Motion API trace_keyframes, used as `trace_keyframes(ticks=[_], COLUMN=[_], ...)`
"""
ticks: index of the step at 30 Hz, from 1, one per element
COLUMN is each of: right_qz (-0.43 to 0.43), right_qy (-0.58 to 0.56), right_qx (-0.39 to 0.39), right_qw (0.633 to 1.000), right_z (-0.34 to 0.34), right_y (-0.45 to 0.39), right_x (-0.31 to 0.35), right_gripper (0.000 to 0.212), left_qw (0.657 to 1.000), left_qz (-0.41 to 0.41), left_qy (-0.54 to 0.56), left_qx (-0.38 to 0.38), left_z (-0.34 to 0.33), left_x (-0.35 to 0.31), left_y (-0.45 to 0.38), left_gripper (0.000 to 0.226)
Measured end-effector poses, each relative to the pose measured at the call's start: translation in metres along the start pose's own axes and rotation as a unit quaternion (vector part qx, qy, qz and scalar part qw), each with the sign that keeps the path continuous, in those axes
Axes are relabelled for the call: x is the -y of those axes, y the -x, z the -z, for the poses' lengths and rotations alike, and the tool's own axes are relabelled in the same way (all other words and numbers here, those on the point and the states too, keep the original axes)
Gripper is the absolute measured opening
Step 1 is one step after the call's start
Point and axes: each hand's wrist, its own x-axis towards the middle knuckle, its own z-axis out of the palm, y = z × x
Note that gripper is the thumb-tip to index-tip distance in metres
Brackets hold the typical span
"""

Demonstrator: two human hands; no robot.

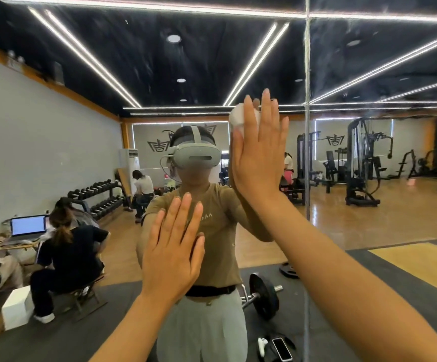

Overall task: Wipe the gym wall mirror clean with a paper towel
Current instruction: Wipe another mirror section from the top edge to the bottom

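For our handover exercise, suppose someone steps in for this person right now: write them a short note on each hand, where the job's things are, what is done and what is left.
Right hand: fingers straight, palm pressing the paper towel flat against the mirror, high up, just left of the vertical seam between panels.
Left hand: flat and open on the glass lower down, holding nothing.
Done: cannot tell how much has been wiped.
Left: faint streaks and specks still show on the upper glass over the dark ceiling reflection, on both sides of the seam. Probably work upward and across from the towel's spot, then the right panel.
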Motion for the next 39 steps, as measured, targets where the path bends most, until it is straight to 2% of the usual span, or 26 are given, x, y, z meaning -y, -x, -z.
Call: trace_keyframes(ticks=[3,6,10,14,19,25,29,31,33,35,39], right_qz=[0.009,0.025,0.007,0.031,0.044,0.089,0.061,0.074,0.130,0.172,0.233], right_qy=[0.005,-0.017,-0.002,0.012,-0.003,-0.018,-0.010,-0.011,-0.030,-0.045,-0.048], right_qx=[0.006,0.038,0.072,0.127,0.124,0.086,0.048,0.033,0.041,0.086,0.180], right_qw=[1.000,0.999,0.997,0.991,0.991,0.992,0.997,0.997,0.990,0.980,0.954], right_z=[0.000,0.009,0.025,0.038,0.035,0.009,-0.006,-0.012,-0.015,-0.012,0.008], right_y=[0.013,0.079,0.174,0.219,0.164,0.010,-0.061,-0.050,-0.014,0.033,0.134], right_x=[0.000,-0.007,-0.025,-0.039,-0.044,0.002,0.034,0.043,0.043,0.040,0.024], right_gripper=[0.051,0.059,0.052,0.054,0.050,0.053,0.052,0.050,0.051,0.068,0.074], left_qw=[1.000,1.000,1.000,1.000,0.999,0.999,0.995,0.993,0.991,0.986,0.977], left_qz=[0.002,0.000,-0.006,-0.008,-0.003,0.001,0.002,0.013,0.059,0.115,0.179], left_qy=[0.007,0.014,0.021,0.025,0.031,0.045,0.088,0.108,0.120,0.121,0.115], left_qx=[-0.010,-0.009,-0.003,0.002,0.014,0.027,0.038,0.039,0.032,0.024,0.022], left_z=[-0.002,0.000,0.002,0.002,0.005,0.013,0.019,0.025,0.031,0.038,0.050], left_x=[0.000,0.000,0.002,0.003,0.002,0.002,0.004,0.008,0.017,0.033,0.073], left_y=[0.001,0.001,0.002,0.002,0.002,0.000,-0.001,0.002,0.008,0.014,0.031], left_gripper=[0.060,0.060,0.060,0.059,0.060,0.060,0.061,0.062,0.063,0.064,0.062])
